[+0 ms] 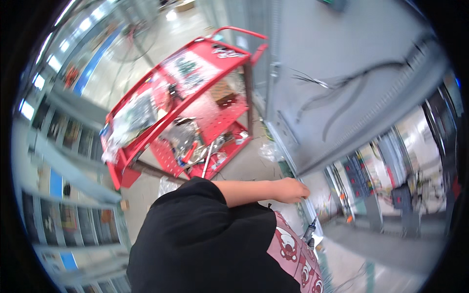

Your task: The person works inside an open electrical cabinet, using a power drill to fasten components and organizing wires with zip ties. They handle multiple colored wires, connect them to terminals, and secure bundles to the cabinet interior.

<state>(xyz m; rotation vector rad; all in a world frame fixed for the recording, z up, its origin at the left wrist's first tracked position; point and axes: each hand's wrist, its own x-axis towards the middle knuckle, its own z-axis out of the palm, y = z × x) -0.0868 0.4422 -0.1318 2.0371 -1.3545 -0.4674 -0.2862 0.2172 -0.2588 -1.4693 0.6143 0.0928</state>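
Smooth pale-grey metal cabinet panel

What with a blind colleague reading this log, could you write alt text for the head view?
A person's left hand is near the edge of a grey metal cabinet with dark cables; whether it holds anything is unclear. Farther up and left in the picture stands a red two-tier trolley, cluttered with plastic bags and small parts.

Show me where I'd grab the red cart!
Probably best by the handle, at the end of the cart that's top right in the picture. Come from outside that end and wrap a hand round it: it's a slim bar sticking out past the cluttered tray.
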